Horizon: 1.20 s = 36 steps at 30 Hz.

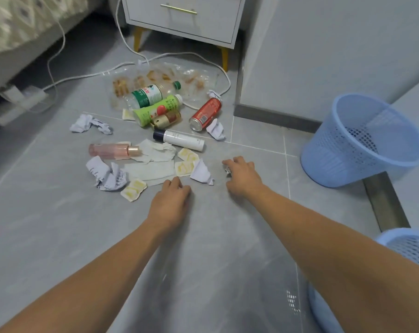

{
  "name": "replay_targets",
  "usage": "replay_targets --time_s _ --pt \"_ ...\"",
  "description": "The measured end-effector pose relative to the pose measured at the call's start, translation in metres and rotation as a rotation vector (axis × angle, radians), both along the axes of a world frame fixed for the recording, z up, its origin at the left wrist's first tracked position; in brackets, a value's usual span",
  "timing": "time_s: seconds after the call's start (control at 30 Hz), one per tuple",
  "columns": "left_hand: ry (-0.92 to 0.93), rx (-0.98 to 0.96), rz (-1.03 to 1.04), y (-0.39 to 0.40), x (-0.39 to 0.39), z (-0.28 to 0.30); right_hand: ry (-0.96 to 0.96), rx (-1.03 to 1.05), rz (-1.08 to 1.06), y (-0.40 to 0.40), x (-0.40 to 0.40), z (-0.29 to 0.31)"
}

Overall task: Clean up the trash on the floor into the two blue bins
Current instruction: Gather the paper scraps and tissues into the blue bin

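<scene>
Curled over the tiles, our left hand (171, 200) holds nothing we can see, its fingertips just short of the flat white tissue (150, 170) at its twelve o'clock; our right hand (243, 175) closes loosely on a small crumpled scrap (228, 169) under its fingers. From the left, the pink bottle (112, 151) at ten o'clock looks rigid and slick, so we would take it round the middle. The paper wads (107, 175) are light and crushable, fit for a pinch anywhere. The yellow sachets (134, 189) lie flat and need lifting by an edge. The red can (204, 114) is stiff and may roll. The far blue bin (362, 140) stands at two o'clock; the near blue bin (410, 246) is cut off by our forearm and the frame. We cannot tell what the scrap is, nor how full the bottles are.
</scene>
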<state>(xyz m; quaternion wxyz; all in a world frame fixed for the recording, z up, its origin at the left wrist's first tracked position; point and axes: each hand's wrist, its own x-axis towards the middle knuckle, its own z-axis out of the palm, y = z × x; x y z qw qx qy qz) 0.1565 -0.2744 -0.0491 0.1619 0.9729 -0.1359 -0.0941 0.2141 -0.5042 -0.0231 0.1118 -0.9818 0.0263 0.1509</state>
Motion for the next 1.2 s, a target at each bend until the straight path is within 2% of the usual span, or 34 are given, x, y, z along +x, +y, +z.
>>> replay_targets --time_s 0.17,0.27,0.57,0.7,0.87,0.97,1.1,1.2 --pt "0.03 -0.057 0.0 0.001 -0.011 0.0 -0.055 -0.02 0.089 -0.003 -0.026 -0.01" --pt "0.026 -0.105 -0.042 -0.011 -0.022 0.015 -0.099 0.027 0.049 -0.007 -0.056 0.002" --pt "-0.019 -0.295 -0.316 -0.103 -0.045 0.132 -0.32 0.174 -0.243 -0.056 -0.153 0.129" --pt "-0.025 -0.39 -0.468 -0.175 -0.072 0.181 -0.403 0.096 -0.385 -0.111 -0.22 0.183" --pt "-0.052 -0.49 -0.635 -0.262 -0.125 0.219 -0.552 -0.02 -0.487 -0.165 -0.303 0.217" --pt "-0.053 -0.413 -0.691 -0.288 -0.149 0.225 -0.431 -0.066 -0.569 -0.178 -0.332 0.222" --pt "-0.069 -0.187 -0.763 -0.279 -0.152 0.226 0.006 -0.128 -0.571 -0.182 -0.338 0.236" --pt "-0.111 -0.178 -0.731 -0.25 -0.121 0.238 0.047 -0.137 -0.53 -0.186 -0.298 0.272"
